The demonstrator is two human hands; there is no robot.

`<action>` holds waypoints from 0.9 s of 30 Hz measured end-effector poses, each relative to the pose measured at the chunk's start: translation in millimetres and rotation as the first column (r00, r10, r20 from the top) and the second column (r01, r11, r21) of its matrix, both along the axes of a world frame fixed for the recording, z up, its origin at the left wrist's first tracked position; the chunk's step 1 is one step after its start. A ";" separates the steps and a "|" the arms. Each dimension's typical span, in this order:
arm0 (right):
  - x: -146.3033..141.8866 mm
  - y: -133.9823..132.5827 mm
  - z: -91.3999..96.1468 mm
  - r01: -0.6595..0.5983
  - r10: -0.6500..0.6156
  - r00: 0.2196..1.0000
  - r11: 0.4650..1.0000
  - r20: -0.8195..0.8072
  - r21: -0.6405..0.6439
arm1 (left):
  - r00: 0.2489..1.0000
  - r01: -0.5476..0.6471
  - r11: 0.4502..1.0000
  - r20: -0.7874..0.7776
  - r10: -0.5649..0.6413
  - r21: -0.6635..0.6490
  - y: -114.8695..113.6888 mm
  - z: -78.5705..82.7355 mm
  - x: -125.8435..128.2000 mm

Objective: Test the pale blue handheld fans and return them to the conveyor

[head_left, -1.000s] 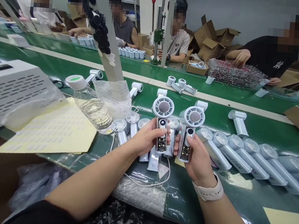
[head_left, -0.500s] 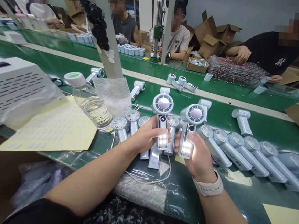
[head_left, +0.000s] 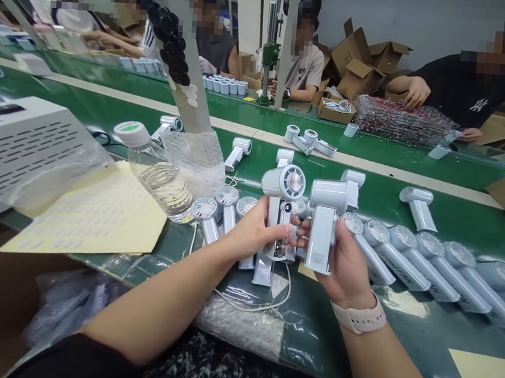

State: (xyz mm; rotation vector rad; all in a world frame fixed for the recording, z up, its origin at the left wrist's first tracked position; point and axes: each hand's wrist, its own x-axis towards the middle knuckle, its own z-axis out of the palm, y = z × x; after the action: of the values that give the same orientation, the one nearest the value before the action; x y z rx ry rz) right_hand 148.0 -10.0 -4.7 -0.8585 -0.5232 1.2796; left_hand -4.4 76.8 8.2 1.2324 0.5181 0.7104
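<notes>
My left hand grips the handle of a white hand-held fan, held upright with its round head facing me and a small dark display below the head. A second white fan is held in my right hand, turned sideways so its plain side shows. A light watch strap circles my right wrist. Both fans hover over the green bench, close together, above more fans lying there. A white cable loops on the bench under my hands.
A row of several fans lies to the right. At left stand a water bottle, a yellow sticker sheet and a white vented box. Other fans ride the green conveyor. Several people work across it beside cardboard boxes.
The lights on both fan handles went out. My right hand turned its fan sideways and both fans moved closer together.
</notes>
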 end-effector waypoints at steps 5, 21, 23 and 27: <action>-5.1 -1.5 -3.0 0.006 -0.006 1.000 1.000 0.000 0.002 | 0.999 0.028 0.999 0.015 -0.028 -0.022 -0.5 -0.4 0.3; -6.4 -2.0 2.7 0.073 -0.074 0.997 0.997 0.031 0.018 | 0.999 -0.032 0.999 -0.026 0.031 -0.043 1.4 -3.1 -0.4; -5.1 -1.0 2.9 0.083 -0.083 0.996 0.997 0.020 0.002 | 1.000 -0.026 0.996 0.003 0.026 -0.083 2.6 -4.6 -1.6; -2.0 -1.0 5.1 0.086 -0.086 0.996 0.996 0.019 0.007 | 0.999 -0.016 0.999 0.047 0.018 -0.035 3.2 -3.7 -4.3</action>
State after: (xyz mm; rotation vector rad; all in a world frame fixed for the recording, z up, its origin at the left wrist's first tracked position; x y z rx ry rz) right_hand 146.0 -11.0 0.4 -0.8802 -0.5001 1.1912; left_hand -8.7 80.0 4.5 1.1773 0.5003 0.7402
